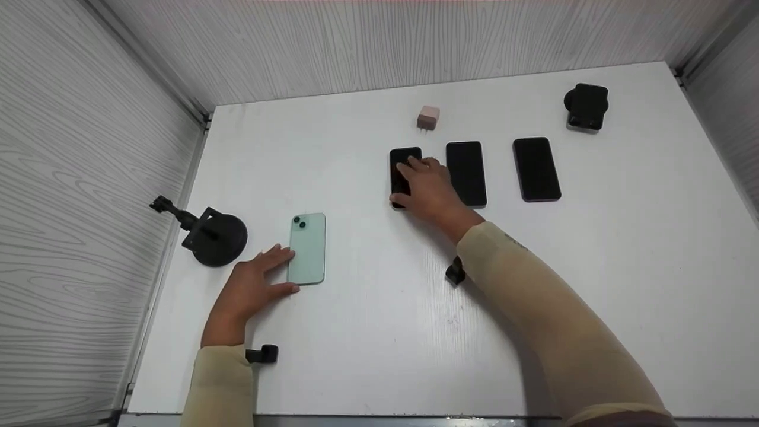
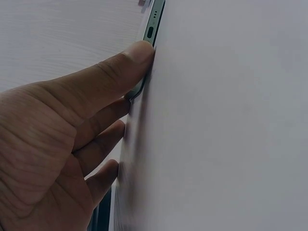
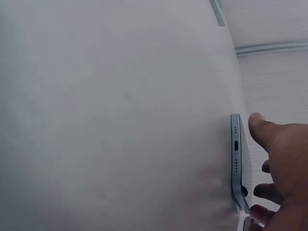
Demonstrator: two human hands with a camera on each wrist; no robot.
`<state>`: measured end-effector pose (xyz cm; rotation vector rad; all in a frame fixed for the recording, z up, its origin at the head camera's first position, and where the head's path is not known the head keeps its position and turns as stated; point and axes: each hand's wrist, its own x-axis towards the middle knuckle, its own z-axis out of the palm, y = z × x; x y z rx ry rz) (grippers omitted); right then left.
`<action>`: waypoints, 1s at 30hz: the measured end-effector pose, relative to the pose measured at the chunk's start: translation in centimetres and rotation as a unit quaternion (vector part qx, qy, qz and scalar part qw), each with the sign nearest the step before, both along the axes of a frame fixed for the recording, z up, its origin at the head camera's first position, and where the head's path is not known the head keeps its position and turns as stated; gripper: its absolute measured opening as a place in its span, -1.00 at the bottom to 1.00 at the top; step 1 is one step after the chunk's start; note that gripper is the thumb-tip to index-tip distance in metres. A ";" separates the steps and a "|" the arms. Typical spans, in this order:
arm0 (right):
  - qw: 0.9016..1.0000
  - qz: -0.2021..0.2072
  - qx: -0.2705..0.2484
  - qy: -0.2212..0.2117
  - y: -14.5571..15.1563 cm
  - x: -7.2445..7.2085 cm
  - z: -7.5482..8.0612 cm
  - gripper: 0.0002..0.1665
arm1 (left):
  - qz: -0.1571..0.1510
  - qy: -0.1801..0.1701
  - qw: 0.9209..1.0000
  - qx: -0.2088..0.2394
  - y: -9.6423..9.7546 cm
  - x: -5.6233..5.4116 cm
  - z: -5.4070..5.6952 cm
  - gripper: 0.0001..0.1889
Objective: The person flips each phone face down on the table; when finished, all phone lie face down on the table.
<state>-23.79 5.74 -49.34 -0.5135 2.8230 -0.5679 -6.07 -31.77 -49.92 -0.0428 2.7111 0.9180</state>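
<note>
A mint-green phone (image 1: 308, 252) lies back up on the white table, its two camera lenses at the upper left. My left hand (image 1: 252, 281) touches it at the lower left, thumb at the bottom edge and fingertips along the left side. In the left wrist view, the thumb overlaps the phone's (image 2: 153, 21) bottom edge beside the charging port. Over a dark-screened phone (image 1: 396, 181) is my right hand (image 1: 431, 190), its fingers spread and partly hiding the screen. The right wrist view shows that phone's (image 3: 236, 159) port edge, with the thumb apart from it.
Two more black-screened phones, one beside my right hand (image 1: 467, 169) and one farther right (image 1: 536, 169), lie in a row. A pink charger plug (image 1: 428, 117) is behind them. A black stand (image 1: 587, 107) stands back right, and a black suction-type mount (image 1: 219, 240) at left. Panels wall the table.
</note>
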 end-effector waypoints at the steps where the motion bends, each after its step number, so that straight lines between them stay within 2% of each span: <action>1: 1.000 0.005 0.016 0.003 0.1 0.0 0.0 -0.08 | 0.000 0.000 1.000 0.001 0.0 0.0 0.0 -0.18; 5: 0.998 0.020 0.051 0.013 0.2 0.1 0.1 -0.12 | -0.002 0.004 1.000 0.000 0.1 -0.1 0.1 -0.18; 14: 0.998 0.023 0.050 0.008 0.3 1.0 -0.1 -0.12 | -0.002 -0.002 1.000 -0.002 0.2 -0.1 0.2 -0.17; 21: 0.997 0.049 0.050 0.016 0.5 2.4 -0.2 -0.12 | -0.005 0.004 1.000 0.000 0.0 -0.2 0.0 -0.18; 30: 0.997 0.067 0.021 0.011 0.6 4.8 -0.4 -0.13 | -0.004 -0.005 1.000 0.004 -0.1 0.0 0.1 -0.17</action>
